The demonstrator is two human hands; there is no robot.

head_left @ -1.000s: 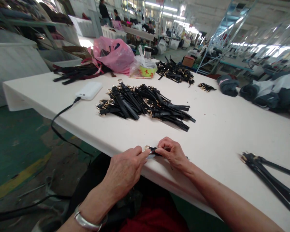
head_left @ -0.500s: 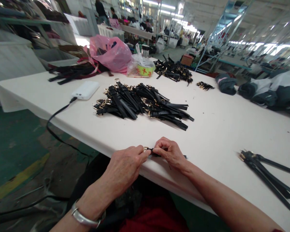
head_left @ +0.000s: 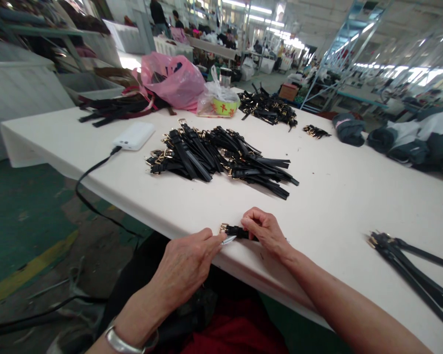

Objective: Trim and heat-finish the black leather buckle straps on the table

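Note:
At the table's near edge lies a short black buckle strap [head_left: 238,232] with a gold-coloured buckle at its left end. My right hand [head_left: 266,233] pinches this strap between thumb and fingers, covering its right part. Closed around a small tool, my left hand [head_left: 192,258] shows only the tool's pointed silver blade [head_left: 229,240], just below the buckle; the handle is hidden in the palm. Beyond both hands, a big pile of similar black straps [head_left: 192,152] with gold buckles spreads over the table.
Several straps [head_left: 409,270] lie at the right on the white table [head_left: 335,211]. A white power bank [head_left: 135,136] with a black cable sits left. Farther back are a pink plastic bag [head_left: 172,81], another strap heap [head_left: 268,108] and dark rolled cloth [head_left: 349,129].
My left hand has drawn back slightly left and down from the strap, so the buckle and the silver blade now show. My right hand still pinches the strap, a little farther right.

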